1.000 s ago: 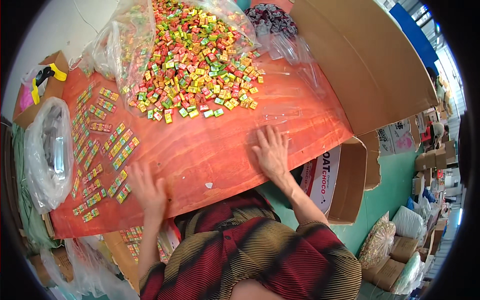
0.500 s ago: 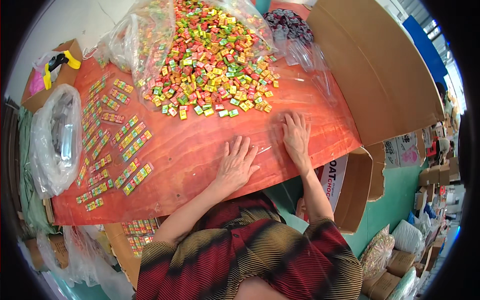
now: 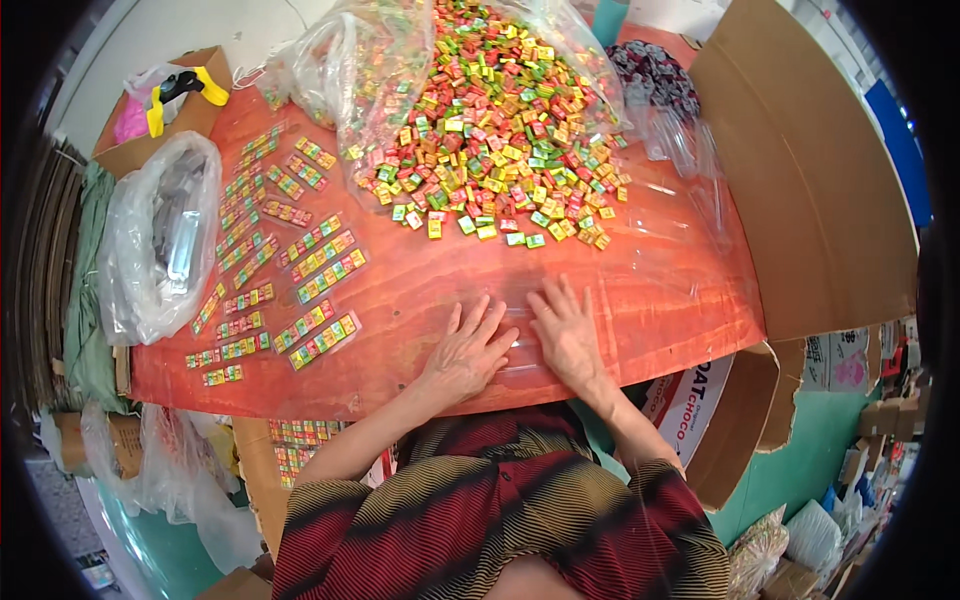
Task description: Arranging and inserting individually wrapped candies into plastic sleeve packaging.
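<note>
My left hand (image 3: 467, 346) lies on the red tabletop (image 3: 415, 285) near its front edge, fingers spread. Beside it, a little to the right, my right hand (image 3: 566, 334) also rests with fingers apart. Between them are faint shiny lines, perhaps clear plastic; I cannot make out its shape. Beyond both hands spreads a heap of small red, yellow and green boxes (image 3: 500, 150), spilling from a clear plastic bag (image 3: 385, 85). To the left, similar little boxes sit side by side in strips (image 3: 332, 276), apart from my hands.
A clear bag of transparent plastic pieces (image 3: 160, 240) stands at the left edge, near a carton (image 3: 205, 125) holding a yellow-black tool. A tall cardboard panel (image 3: 800, 170) borders the right side. Dark patterned cloth (image 3: 655, 78) lies at the back. An open carton (image 3: 735, 425) stands below right.
My right hand has moved left and nearer to me, closer to my left hand. My left hand stays nearly in place. The view has shifted, so the table appears farther right.
</note>
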### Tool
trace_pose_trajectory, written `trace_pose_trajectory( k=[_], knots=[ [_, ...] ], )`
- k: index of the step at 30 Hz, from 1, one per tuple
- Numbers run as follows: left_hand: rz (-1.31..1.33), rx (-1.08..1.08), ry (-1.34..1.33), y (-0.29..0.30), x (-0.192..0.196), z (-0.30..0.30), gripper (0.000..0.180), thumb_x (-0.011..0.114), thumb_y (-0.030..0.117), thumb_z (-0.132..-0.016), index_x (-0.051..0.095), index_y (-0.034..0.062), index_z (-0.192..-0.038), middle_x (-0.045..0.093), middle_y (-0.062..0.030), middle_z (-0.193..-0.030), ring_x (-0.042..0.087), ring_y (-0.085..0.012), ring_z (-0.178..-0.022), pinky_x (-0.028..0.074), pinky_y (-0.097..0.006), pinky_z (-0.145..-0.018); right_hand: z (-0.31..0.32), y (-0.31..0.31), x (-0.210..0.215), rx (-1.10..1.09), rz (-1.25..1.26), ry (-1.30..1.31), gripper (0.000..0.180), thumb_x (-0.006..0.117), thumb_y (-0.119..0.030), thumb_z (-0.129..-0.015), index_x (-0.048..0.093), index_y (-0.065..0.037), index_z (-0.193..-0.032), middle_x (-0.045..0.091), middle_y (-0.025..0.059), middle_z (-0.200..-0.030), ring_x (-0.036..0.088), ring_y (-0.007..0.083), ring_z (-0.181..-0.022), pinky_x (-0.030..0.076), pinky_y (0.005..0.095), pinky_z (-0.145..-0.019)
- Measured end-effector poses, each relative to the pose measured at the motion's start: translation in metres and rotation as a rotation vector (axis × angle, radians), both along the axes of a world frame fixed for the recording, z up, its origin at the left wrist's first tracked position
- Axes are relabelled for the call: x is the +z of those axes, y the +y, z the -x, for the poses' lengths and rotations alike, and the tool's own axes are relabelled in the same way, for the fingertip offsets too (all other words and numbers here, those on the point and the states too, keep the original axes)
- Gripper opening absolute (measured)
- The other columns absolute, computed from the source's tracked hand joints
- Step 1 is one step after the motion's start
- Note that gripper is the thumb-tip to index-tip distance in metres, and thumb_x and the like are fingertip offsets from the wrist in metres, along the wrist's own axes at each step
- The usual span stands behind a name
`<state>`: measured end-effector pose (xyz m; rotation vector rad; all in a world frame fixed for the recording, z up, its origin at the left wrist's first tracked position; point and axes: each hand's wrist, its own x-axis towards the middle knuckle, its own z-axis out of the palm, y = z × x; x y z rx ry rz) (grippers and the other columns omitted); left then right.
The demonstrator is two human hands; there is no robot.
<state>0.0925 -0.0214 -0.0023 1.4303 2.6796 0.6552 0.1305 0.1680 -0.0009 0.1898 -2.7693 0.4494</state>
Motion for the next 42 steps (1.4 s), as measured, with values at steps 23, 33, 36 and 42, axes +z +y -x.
trace_pose_trajectory(
  k=[23, 33, 36, 42],
  knots=[
    [-0.113, 0.176, 0.018, -0.041, 0.004, -0.005, 0.035, 0.061, 0.016, -0.076, 0.057, 0.0079, -0.111, 0.042, -0.02, -0.126, 0.037, -0.0379, -0.121, 0.03, -0.051, -0.098, 0.034, 0.006, 0.018, 0.018, -0.095, -0.114, 0.017, 0.057, -0.01, -0.076, 0.061, -0.007, -0.092, 0.056, 0.01, -0.102, 0.051, 0.0286, -0.1, 0.036, 0.0411, -0.085],
    [-0.168, 0.7, 0.273, -0.012, -0.022, 0.13, 0.048, 0.046, 0.001, -0.077, 0.041, 0.0011, -0.124, 0.041, -0.0241, -0.122, 0.043, -0.0424, -0.107, 0.036, -0.048, -0.091, 0.158, -0.066, 0.012, 0.22, -0.117, 0.209, 0.027, 0.049, -0.008, -0.076, 0.059, -0.009, -0.1, 0.055, 0.0111, -0.102, 0.052, 0.0253, -0.091, 0.041, 0.0372, -0.074],
    [-0.137, 0.646, 0.153, -0.001, -0.02, 0.119, 0.043, 0.047, 0.001, -0.076, 0.046, -0.0003, -0.119, 0.045, -0.0222, -0.111, 0.046, -0.0389, -0.098, 0.04, -0.045, -0.083, 0.165, -0.054, -0.002, 0.224, -0.124, 0.191, 0.025, 0.049, -0.009, -0.076, 0.061, -0.011, -0.098, 0.055, 0.0092, -0.097, 0.051, 0.0241, -0.088, 0.041, 0.0366, -0.073],
    [-0.41, 0.422, 0.054, 0.007, -0.012, 0.083, 0.038, 0.055, 0.001, -0.075, 0.051, 0.0013, -0.112, 0.049, -0.0182, -0.099, 0.048, -0.0356, -0.09, 0.042, -0.042, -0.076, 0.135, -0.021, 0.0, 0.24, -0.12, 0.194, 0.021, 0.053, -0.011, -0.073, 0.062, -0.011, -0.092, 0.052, 0.0065, -0.096, 0.048, 0.0235, -0.092, 0.038, 0.0372, -0.075]
  ],
)
